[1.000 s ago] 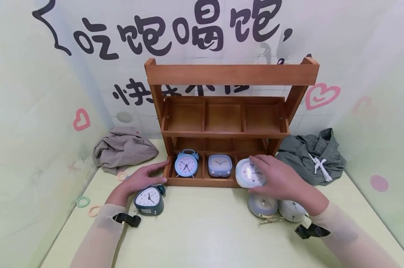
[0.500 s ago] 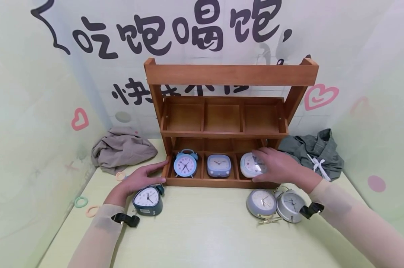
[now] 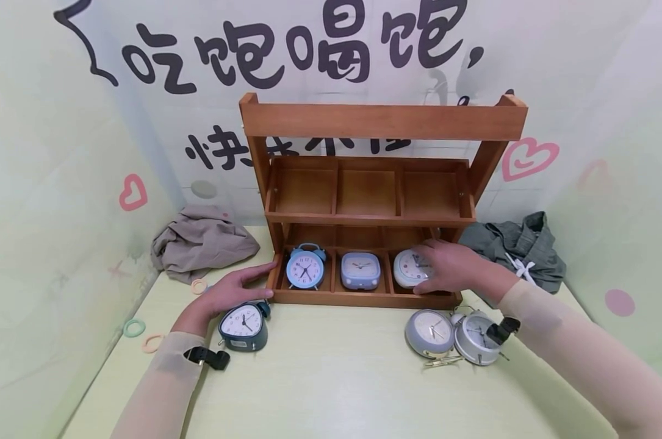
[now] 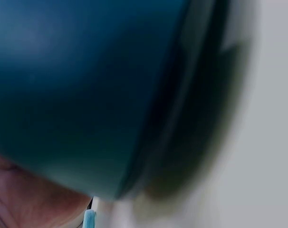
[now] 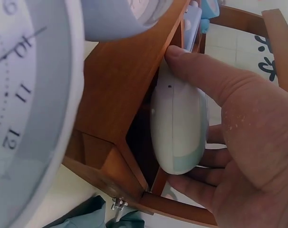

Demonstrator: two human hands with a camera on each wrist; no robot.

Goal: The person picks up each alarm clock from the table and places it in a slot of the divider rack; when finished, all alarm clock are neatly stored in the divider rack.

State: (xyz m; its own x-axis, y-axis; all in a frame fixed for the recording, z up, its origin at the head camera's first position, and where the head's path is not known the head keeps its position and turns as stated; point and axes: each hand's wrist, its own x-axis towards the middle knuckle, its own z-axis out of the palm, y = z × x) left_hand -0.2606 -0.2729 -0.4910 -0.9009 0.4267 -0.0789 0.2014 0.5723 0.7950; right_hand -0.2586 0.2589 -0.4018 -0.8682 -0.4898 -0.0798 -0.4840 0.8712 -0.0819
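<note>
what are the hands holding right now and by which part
The right hand grips the white clock by its rim, thumb across one edge, fingers on the other. The left hand holds nothing.

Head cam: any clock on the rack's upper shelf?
No. All three compartments of the upper shelf show bare wood, while the blue twin-bell clock, square clock and white clock sit in the lower row.

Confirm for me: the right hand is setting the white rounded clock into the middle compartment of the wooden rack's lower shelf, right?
Not quite. The right hand is setting the white rounded clock into the right-hand compartment of the wooden rack's lower shelf; the middle one already holds a square lilac clock. The head view shows it.
</note>
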